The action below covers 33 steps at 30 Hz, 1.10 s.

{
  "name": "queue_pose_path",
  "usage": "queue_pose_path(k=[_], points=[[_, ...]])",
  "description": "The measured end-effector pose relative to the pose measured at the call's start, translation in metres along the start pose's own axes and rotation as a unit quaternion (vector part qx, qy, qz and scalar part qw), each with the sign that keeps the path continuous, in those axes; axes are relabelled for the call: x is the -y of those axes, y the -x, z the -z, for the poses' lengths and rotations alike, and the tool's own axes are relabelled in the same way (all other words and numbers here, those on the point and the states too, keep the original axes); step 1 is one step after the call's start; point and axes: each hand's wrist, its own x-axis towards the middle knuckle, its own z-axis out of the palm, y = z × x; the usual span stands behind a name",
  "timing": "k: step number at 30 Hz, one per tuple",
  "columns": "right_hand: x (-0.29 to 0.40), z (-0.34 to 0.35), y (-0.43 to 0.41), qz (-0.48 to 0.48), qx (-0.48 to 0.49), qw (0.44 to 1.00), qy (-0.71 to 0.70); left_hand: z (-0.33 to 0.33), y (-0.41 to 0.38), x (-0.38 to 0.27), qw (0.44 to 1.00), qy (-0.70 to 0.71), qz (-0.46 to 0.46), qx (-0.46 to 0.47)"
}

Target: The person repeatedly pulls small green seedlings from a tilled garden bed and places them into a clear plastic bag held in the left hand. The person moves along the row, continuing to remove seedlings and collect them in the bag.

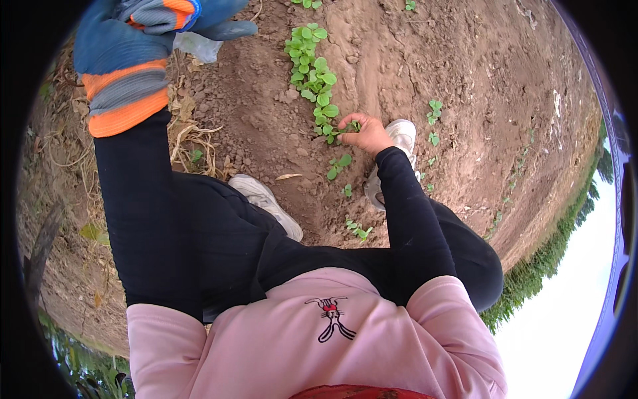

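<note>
My left hand (124, 55) wears a blue-coated work glove with an orange and grey knit cuff. It holds a second glove (162, 14) of the same colours, bunched up at the top left. Some clear plastic (200, 47) shows just below the gloved fingers. My bare right hand (368, 134) is down at the near end of a dense row of green seedlings (319, 80). Its thumb and forefinger curl around a few small seedling leaves (354, 126); the stems and roots there cannot be made out.
Smaller seedlings (339, 166) grow from the brown soil (259, 109) between my white shoes (266, 202). A sparser line of seedlings (434, 112) runs to the right of my right foot. Dry stalks (192, 142) lie on the left. A strip of green plants (538, 269) borders the field.
</note>
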Motion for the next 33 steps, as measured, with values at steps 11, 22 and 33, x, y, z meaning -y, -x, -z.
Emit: queue_pose_path(k=[11,22,33], points=[[0.021,-0.019,-0.004,0.001,-0.034,0.983,0.183,0.002,0.004,-0.007,0.999,0.036,0.026,0.026],[0.019,-0.021,-0.042,-0.025,-0.180,0.980,-0.086,0.023,-0.010,-0.007,0.978,0.200,-0.037,-0.050],[0.043,-0.020,-0.062,-0.118,-0.194,0.972,0.064,0.023,0.001,-0.019,0.984,0.148,-0.046,-0.084]])
